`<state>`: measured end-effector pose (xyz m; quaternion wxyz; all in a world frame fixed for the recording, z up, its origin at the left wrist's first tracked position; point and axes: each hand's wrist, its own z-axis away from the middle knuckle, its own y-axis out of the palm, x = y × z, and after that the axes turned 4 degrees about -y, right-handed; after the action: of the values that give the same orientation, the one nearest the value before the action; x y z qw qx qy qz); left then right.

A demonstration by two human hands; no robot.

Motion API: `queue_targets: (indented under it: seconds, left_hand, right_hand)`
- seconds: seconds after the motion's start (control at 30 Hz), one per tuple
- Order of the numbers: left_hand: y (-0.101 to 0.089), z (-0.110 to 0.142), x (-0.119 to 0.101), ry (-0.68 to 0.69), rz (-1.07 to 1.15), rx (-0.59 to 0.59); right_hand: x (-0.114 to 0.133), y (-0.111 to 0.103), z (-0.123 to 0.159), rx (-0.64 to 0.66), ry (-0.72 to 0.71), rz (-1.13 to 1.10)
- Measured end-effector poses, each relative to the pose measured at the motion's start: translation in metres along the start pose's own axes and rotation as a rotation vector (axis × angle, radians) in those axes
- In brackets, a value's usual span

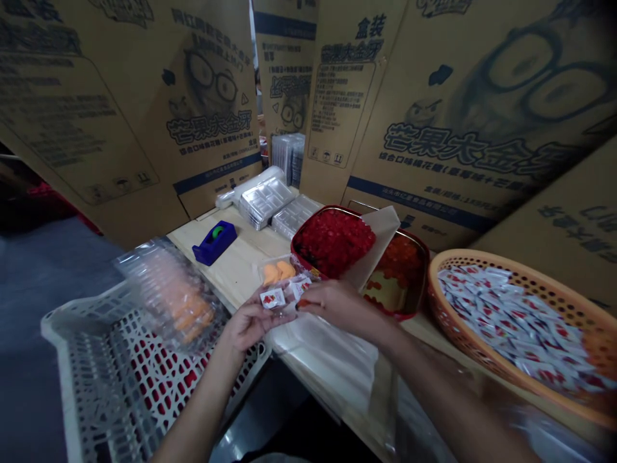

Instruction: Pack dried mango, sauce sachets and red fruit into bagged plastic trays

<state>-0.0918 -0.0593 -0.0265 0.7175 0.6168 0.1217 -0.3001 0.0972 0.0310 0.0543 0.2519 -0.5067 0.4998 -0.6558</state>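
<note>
My left hand (pixel 248 321) has its fingers closed on the near edge of a clear plastic tray (pixel 289 289), tilted above the table front. Yellow-orange candies (pixel 278 272) fill its far part, and two small white packets (pixel 272 298) with red print lie in the nearer part. Over the tray's right end is my right hand (pixel 337 305), fingertips pinched on a small orange-red piece (pixel 303 303); its exact kind is too small to tell. Behind that hand stands a red-rimmed tray (pixel 332 241) of red and orange pieces, with an upright whitish divider (pixel 378 247) across it.
An orange basket (pixel 446 257) of white packets stands right. Left are a blue tape dispenser (pixel 214 243) and a white plastic crate (pixel 72 360) with bagged trays of orange candies (pixel 178 296) on it. Clear plastic trays (pixel 265 196) are stacked behind; printed cartons (pixel 212 96) wall the back.
</note>
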Motion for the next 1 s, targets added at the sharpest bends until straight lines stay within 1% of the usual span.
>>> queue_targets:
  seconds: [0.07, 0.17, 0.27, 0.3, 0.33, 0.37, 0.4, 0.43, 0.47, 0.5, 0.53, 0.57, 0.63, 0.67, 0.73, 0.8, 0.9, 0.93, 1.0]
  left_hand:
    - [0.001, -0.001, 0.0, 0.002, -0.017, -0.006]
    - [0.003, -0.001, 0.0, 0.003, -0.033, -0.016]
    - [0.003, -0.001, 0.001, 0.005, -0.028, -0.013]
    - [0.002, -0.001, 0.001, 0.005, -0.026, -0.011]
    - [0.002, -0.001, 0.001, 0.006, -0.024, -0.008]
    - [0.001, -0.001, 0.0, 0.007, -0.022, -0.005]
    - [0.001, -0.001, 0.0, 0.007, -0.021, 0.0]
    - [0.0, -0.001, -0.001, 0.007, -0.022, 0.006]
    - [0.0, -0.001, -0.001, 0.008, -0.023, 0.01]
    - [0.0, -0.001, -0.002, 0.011, -0.023, 0.013]
    - [0.0, 0.0, -0.003, 0.013, -0.023, 0.013]
    - [0.0, 0.0, -0.004, 0.014, -0.023, 0.013]
    - [0.0, 0.001, -0.005, 0.012, -0.025, 0.016]
    - [-0.001, 0.001, -0.005, 0.009, -0.029, 0.018]
    - [-0.003, 0.001, -0.004, 0.001, -0.035, 0.014]
    - [-0.005, 0.001, -0.003, 0.001, -0.025, 0.005]
    - [-0.007, 0.001, -0.002, -0.004, 0.001, 0.013]
    - [-0.007, 0.001, -0.001, -0.006, 0.004, 0.017]
    - [-0.006, 0.001, -0.001, -0.014, -0.003, 0.019]
  right_hand:
    - [0.01, 0.007, 0.004, 0.023, -0.048, 0.002]
    - [0.012, 0.013, 0.007, -0.003, -0.047, -0.055]
    - [0.005, 0.006, 0.011, -0.04, -0.013, -0.193]
    - [0.0, 0.003, 0.014, -0.079, 0.012, -0.236]
    - [-0.007, -0.001, 0.016, -0.141, 0.066, -0.255]
    - [-0.017, -0.005, 0.02, -0.219, 0.166, -0.235]
    - [-0.028, -0.007, 0.023, -0.294, 0.306, -0.175]
    - [-0.042, -0.009, 0.027, -0.349, 0.477, -0.081]
    - [-0.058, -0.009, 0.03, -0.364, 0.665, 0.025]
    - [-0.075, -0.008, 0.034, -0.329, 0.825, 0.118]
    - [-0.091, -0.005, 0.037, -0.246, 0.961, 0.174]
    - [-0.108, -0.001, 0.041, -0.138, 1.063, 0.176]
    - [-0.136, 0.008, 0.046, -0.057, 1.17, 0.154]
    - [-0.147, 0.013, 0.048, -0.047, 1.195, 0.139]
    - [-0.164, 0.019, 0.051, -0.07, 1.212, 0.128]
    - [-0.176, 0.022, 0.052, -0.121, 1.214, 0.128]
    - [-0.185, 0.018, 0.049, -0.206, 1.222, 0.166]
    - [-0.187, 0.016, 0.048, -0.217, 1.224, 0.178]
    - [-0.188, 0.012, 0.047, -0.198, 1.209, 0.185]
